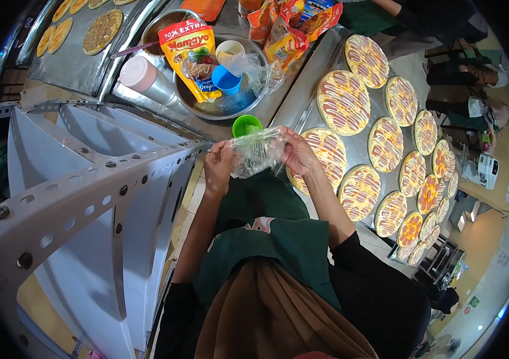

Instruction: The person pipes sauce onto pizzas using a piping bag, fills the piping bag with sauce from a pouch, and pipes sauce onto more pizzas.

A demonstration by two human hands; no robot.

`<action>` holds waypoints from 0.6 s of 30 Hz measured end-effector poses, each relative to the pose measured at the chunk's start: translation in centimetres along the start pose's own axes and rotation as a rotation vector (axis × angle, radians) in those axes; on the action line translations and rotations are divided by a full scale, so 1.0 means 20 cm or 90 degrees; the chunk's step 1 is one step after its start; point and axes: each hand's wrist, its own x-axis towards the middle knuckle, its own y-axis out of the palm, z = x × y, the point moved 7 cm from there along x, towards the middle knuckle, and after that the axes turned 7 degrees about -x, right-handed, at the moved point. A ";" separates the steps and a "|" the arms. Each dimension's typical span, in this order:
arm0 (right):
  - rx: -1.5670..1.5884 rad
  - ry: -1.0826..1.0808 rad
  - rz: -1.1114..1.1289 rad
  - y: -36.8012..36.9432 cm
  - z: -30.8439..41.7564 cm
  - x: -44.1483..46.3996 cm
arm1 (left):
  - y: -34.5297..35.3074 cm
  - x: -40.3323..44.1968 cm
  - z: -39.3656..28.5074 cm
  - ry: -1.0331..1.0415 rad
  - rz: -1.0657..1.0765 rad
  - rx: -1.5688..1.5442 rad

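Observation:
A crumpled clear plastic bag is stretched between my two hands in front of my green apron. My left hand pinches its left edge, and my right hand grips the right edge. Just behind the bag stands a green cup, partly covered by the plastic. Beyond it, a metal bowl holds a yellow and red Mamayo pouch, a blue cup, a cream-coloured cup and more clear plastic. A bottle with a pink lid lies left of the bowl.
Many topped pizzas cover the metal table on the right. More pizzas sit on a tray at the upper left. A perforated metal rack stands close on my left. Sauce pouches lie at the back; people are at the upper right.

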 end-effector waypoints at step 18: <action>-0.079 0.025 -0.082 -0.03 0.03 0.27 | -0.02 0.29 0.14 -0.013 -0.092 -0.284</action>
